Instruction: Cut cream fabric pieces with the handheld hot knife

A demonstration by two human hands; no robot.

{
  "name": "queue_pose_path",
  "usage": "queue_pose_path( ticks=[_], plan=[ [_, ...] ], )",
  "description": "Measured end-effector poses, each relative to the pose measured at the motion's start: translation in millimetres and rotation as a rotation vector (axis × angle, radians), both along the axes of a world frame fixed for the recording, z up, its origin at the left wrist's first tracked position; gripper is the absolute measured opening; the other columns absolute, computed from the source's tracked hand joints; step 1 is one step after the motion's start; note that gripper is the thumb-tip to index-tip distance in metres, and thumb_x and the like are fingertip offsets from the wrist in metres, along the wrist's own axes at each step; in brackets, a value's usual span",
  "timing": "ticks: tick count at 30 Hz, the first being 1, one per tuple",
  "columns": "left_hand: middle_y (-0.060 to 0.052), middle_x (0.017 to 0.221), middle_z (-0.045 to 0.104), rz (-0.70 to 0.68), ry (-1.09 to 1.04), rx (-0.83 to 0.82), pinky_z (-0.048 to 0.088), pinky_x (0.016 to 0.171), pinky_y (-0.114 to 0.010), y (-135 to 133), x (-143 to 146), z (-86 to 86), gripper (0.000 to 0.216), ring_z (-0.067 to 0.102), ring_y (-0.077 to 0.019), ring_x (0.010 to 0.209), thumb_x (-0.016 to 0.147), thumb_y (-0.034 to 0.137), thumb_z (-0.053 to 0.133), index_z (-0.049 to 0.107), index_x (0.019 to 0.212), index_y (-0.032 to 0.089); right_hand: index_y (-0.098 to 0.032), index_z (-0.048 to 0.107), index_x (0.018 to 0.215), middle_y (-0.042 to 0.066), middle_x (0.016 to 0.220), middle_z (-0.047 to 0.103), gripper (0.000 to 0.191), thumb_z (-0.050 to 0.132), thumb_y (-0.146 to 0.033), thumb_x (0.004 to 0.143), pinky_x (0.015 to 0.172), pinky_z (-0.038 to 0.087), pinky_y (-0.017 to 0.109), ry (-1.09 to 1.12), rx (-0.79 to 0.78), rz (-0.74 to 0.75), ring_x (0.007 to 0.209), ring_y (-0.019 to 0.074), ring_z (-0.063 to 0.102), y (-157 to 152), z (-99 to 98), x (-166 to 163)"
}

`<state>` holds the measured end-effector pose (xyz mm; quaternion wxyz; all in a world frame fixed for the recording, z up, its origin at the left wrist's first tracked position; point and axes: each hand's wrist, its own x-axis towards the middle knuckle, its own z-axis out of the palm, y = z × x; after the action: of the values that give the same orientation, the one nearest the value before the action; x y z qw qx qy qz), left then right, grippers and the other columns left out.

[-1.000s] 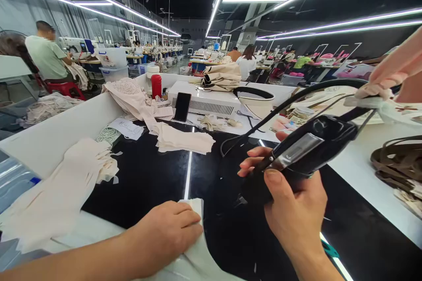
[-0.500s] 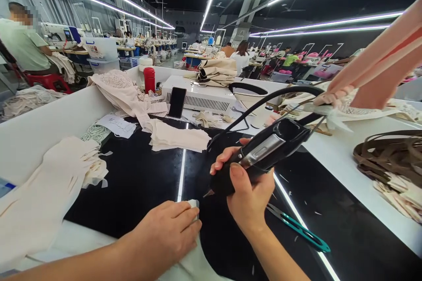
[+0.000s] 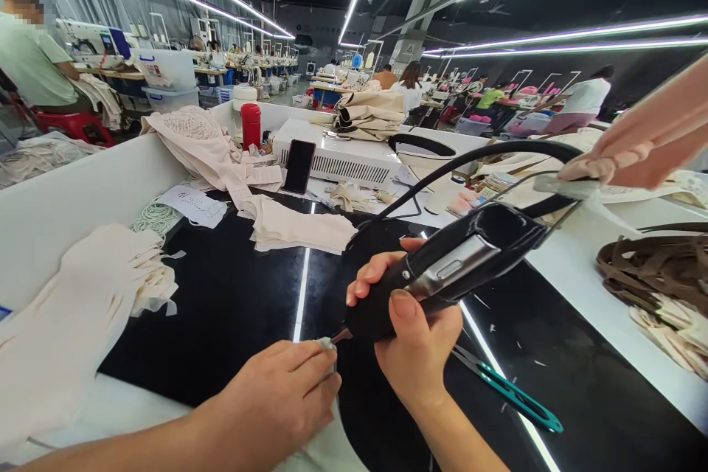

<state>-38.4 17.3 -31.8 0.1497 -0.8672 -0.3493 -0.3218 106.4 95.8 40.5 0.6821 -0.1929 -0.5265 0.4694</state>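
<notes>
My right hand (image 3: 417, 335) is wrapped round a black corded hand tool (image 3: 387, 302) with a silver lever along its side. Its small metal tip (image 3: 343, 336) points left and reaches the edge of a pale fabric piece (image 3: 324, 442) at my left fingertips. My left hand (image 3: 287, 391) is closed on that fabric at the near edge of the black table (image 3: 232, 317); most of the fabric lies hidden under the hand. Teal-handled thread snips (image 3: 520, 394) lie to the right of my right wrist.
Beige fabric pieces lie stacked (image 3: 302, 225) farther back and heaped (image 3: 66, 317) at left. A phone (image 3: 299, 166) leans on a white vented box (image 3: 337, 155), near a red bottle (image 3: 251, 125). Brown straps (image 3: 653, 265) lie at right. The tool's cable (image 3: 459, 162) arches overhead near pink cloth (image 3: 664, 125).
The tool in my right hand has tipped lower and its metal tip has come to the fabric edge by my left fingers. My left hand stays almost in place, still gripping the fabric.
</notes>
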Motion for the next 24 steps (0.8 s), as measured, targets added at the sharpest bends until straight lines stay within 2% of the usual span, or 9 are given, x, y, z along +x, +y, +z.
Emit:
queue_pose_path(
  ticks=[10,15,19,24],
  plan=[
    [-0.006,0.118,0.077,0.029,0.006,-0.004,0.060,0.082,-0.029,-4,-3,-1.2,0.024,0.072,-0.0184,0.109,0.112,0.024,0.050,0.071,0.108,0.014,-0.029,0.058,0.118,-0.004,0.082,0.066,0.045,0.084,-0.046,0.085,0.052,0.059,0.029,-0.047,0.025,-0.037,0.060,0.0141,0.065,2,-3.6,-3],
    [-0.008,0.122,0.076,0.059,0.060,-0.022,0.058,0.080,-0.030,-7,-6,-1.8,0.023,0.071,-0.0193,0.110,0.112,0.025,0.050,0.071,0.115,0.014,-0.028,0.058,0.118,-0.004,0.080,0.066,0.045,0.084,-0.046,0.085,0.052,0.058,0.029,-0.056,0.041,-0.046,0.058,0.0142,0.065,2,-3.2,-3],
    [-0.007,0.123,0.076,0.095,0.082,-0.015,0.057,0.083,-0.031,-8,-6,-4.3,0.021,0.071,-0.0202,0.110,0.110,0.025,0.055,0.071,0.117,0.013,-0.028,0.056,0.118,-0.004,0.080,0.065,0.046,0.083,-0.047,0.086,0.051,0.057,0.030,-0.073,0.041,-0.051,0.058,0.0146,0.065,2,-2.7,-3],
    [-0.007,0.125,0.076,0.134,0.110,0.007,0.055,0.088,-0.033,-11,-6,-7.5,0.027,0.071,-0.0214,0.110,0.111,0.027,0.051,0.072,0.121,0.011,-0.028,0.057,0.119,-0.004,0.081,0.066,0.045,0.083,-0.045,0.086,0.052,0.057,0.028,-0.048,0.038,-0.039,0.058,0.0137,0.064,2,-4.0,-3]
  ],
)
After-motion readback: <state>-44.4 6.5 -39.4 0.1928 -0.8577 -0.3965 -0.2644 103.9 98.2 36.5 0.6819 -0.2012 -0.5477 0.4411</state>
